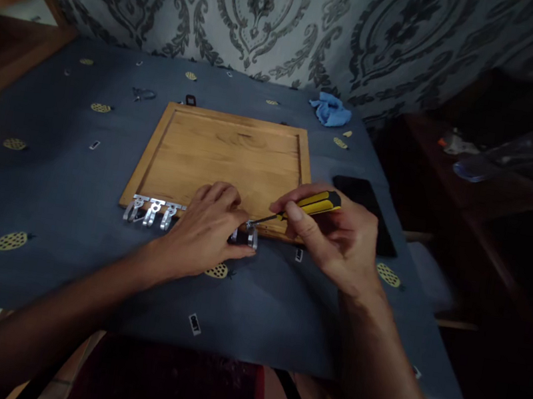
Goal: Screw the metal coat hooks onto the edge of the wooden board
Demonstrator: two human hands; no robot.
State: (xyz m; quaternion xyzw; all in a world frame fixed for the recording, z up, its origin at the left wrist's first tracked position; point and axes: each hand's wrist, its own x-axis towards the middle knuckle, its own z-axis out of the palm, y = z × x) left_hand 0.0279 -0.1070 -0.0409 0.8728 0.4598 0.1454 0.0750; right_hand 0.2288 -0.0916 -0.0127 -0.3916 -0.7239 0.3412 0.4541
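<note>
right hand (348, 243): gripping yellow-black screwdriver (319, 202), tip at metal clips (153, 214) | left hand (203, 230): over near edge, thumb by clips, cannot tell whether gripping | wooden board (231, 164): on blue tablecloth (82, 278) | beyond: crumpled blue cloth (331, 112)

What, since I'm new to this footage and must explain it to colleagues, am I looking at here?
There is no machine: these are a person's two bare hands, and the one picture comes from a camera worn on the head, looking forward and down. The right hand holds a yellow-and-black screwdriver, its tip at the near edge of a framed wooden panel. The left hand rests on that edge, where shiny metal fittings line up. Beneath lies a dark blue tablecloth with pineapple prints; a crumpled light blue cloth and a dark flat object lie on it.
</note>
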